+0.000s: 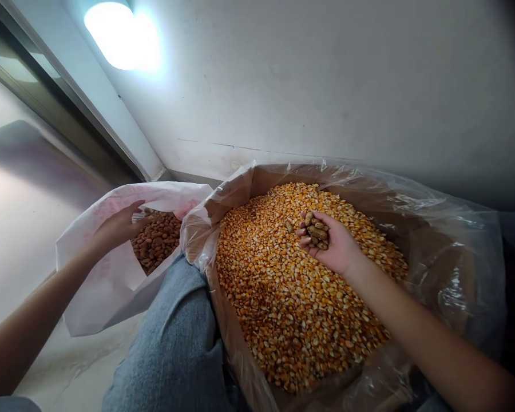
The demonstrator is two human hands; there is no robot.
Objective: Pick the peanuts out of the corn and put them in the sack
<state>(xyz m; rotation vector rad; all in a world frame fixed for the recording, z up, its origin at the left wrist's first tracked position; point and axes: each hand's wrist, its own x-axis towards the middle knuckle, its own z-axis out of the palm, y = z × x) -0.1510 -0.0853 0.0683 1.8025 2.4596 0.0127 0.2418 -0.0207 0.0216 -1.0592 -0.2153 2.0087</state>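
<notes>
Left hand (119, 226) curled over the rim of a white woven sack (98, 286), apparently holding its mouth open above in-shell peanuts (157, 240). Sack sits beside a denim-clad knee (175, 320). Right hand (330, 243), half-closed, cups several peanuts (317, 230) above dried corn kernels (283, 297) in a plastic-lined cardboard box (283, 177).

From my remote seat I see a white painted wall (326, 86) rising straight ahead beyond the right hand, scuffed with a thin dark line low down. A glowing wall lamp (120, 35) sits high above the left hand. Left of that hand, a dark metal door frame (64, 120) runs diagonally, and a polished pale floor (68, 366) lies below it.
</notes>
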